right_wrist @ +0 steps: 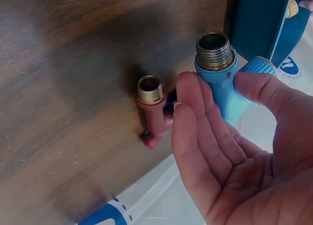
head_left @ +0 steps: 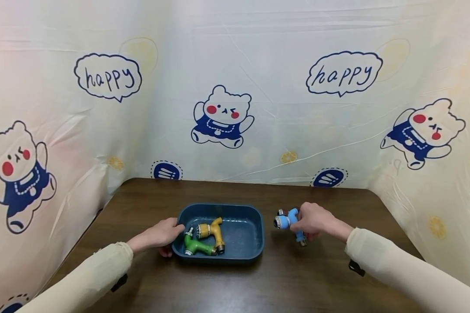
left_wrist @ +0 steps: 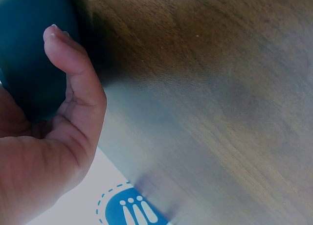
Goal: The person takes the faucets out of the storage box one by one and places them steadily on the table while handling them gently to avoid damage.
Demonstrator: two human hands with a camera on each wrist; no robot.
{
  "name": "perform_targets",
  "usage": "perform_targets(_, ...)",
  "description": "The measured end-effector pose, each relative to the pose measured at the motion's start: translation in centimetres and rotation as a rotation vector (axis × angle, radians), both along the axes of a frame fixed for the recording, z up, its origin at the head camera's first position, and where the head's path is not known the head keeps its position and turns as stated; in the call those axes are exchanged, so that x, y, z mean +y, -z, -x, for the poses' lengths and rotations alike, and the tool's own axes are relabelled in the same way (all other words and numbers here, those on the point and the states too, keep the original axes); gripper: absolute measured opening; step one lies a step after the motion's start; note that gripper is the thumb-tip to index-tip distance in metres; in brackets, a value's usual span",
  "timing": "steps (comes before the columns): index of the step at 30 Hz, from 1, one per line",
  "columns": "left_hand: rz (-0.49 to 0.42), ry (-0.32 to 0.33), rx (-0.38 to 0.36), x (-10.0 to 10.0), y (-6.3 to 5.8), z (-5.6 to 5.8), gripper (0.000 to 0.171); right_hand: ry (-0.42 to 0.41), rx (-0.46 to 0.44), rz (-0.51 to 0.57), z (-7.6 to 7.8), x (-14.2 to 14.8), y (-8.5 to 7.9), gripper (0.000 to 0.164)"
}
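Gripping: right hand (head_left: 315,221) fingers curled round blue nozzle (head_left: 286,219); left hand (head_left: 158,234) clasping blue tray (head_left: 258,243) rim; red nozzle (right_wrist: 152,112) on table (head_left: 297,282)

Four hose nozzles can be counted in all. Two are seen inside the one blue tray (head_left: 254,217): one yellow nozzle (head_left: 213,231) and one green nozzle (head_left: 197,247). One blue nozzle (head_left: 287,219) is seen outside the tray, and one red nozzle (right_wrist: 152,112) is shown only in the right wrist view, on the table. One table (head_left: 219,282) is counted. Two hands are counted, one left hand (head_left: 160,234) and one right hand (head_left: 317,221). On the backdrop (head_left: 274,108), three bears and two "happy" bubbles are seen.
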State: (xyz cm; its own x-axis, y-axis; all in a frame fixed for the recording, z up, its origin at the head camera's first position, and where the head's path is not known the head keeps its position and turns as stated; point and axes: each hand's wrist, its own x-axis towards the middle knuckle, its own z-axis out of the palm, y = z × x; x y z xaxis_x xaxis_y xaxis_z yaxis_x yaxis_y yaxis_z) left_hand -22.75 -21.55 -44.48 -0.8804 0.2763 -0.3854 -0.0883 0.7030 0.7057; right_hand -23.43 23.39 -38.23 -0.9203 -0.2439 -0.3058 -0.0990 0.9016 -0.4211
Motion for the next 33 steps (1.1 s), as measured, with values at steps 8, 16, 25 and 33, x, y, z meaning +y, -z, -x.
perform_targets(8,0.030,-0.039,0.014,0.6,-0.5,-0.7,0.034,0.002,-0.009,-0.002,-0.2,0.5,0.5,0.024)
perform_targets(16,0.035,-0.054,0.011,0.4,-0.3,-0.6,0.032,0.005,0.002,-0.002,0.1,0.9,0.7,0.028)
perform_targets(25,0.029,-0.046,0.011,0.5,-0.3,-0.6,0.031,-0.003,0.006,-0.004,0.1,1.1,0.8,0.029)
perform_targets(33,0.032,-0.043,0.016,0.6,-0.5,-0.7,0.032,0.002,0.009,-0.006,0.1,1.4,1.0,0.030)
